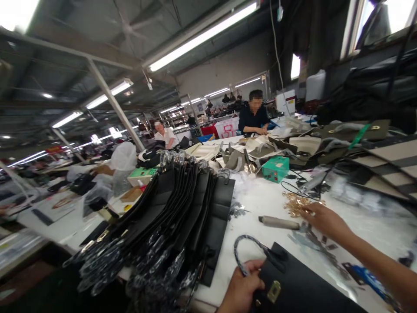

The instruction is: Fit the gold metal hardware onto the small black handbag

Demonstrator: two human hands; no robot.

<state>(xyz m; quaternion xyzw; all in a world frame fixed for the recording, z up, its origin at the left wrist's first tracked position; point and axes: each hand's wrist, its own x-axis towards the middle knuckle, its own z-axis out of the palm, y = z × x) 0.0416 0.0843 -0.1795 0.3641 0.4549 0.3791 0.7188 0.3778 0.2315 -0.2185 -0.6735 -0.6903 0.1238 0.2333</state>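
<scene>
My left hand (pixel 243 284) grips the top edge of a black leather bag (pixel 293 287) at the table's near edge. The bag has a brass clasp (pixel 274 291) and a plastic-wrapped handle (pixel 247 252). My right hand (pixel 321 219) reaches forward onto a pile of small gold metal fittings (pixel 295 203); whether its fingers hold any of them is hidden. A grey-handled tool (pixel 278 222) lies on the white table (pixel 260 200) between my hands.
A tall stack of black bags with wrapped handles (pixel 169 226) stands at the left. A green box (pixel 276 168), fabric pieces and more bags cover the far table. Two people (pixel 254 117) sit working at the back.
</scene>
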